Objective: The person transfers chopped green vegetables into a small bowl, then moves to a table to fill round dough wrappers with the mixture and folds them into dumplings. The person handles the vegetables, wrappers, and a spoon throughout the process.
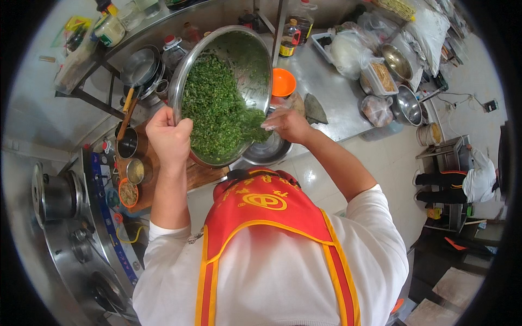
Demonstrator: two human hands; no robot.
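My left hand (169, 132) grips the rim of a large stainless steel bowl (255, 53), its thumb folded over the edge. The bowl is tilted, and a heap of finely chopped green leaves (216, 102) lies along its lower left side and reaches the right rim. At that right rim is my right hand (287, 124), its curled fingertips beside the greens. Something clear, like thin plastic, shows at those fingertips; whether they hold any leaves is unclear. Below the tilted bowl, a second metal bowl (271, 150) is partly hidden by it and by my right hand.
A wooden cutting board (204, 175) lies at left, with small bowls of food (129, 192) and a dark pot (127, 142). An orange bowl (283, 82) sits on the steel table (338, 106) behind my right hand. A stove (110, 228) stands left; another person (473, 177) is far right.
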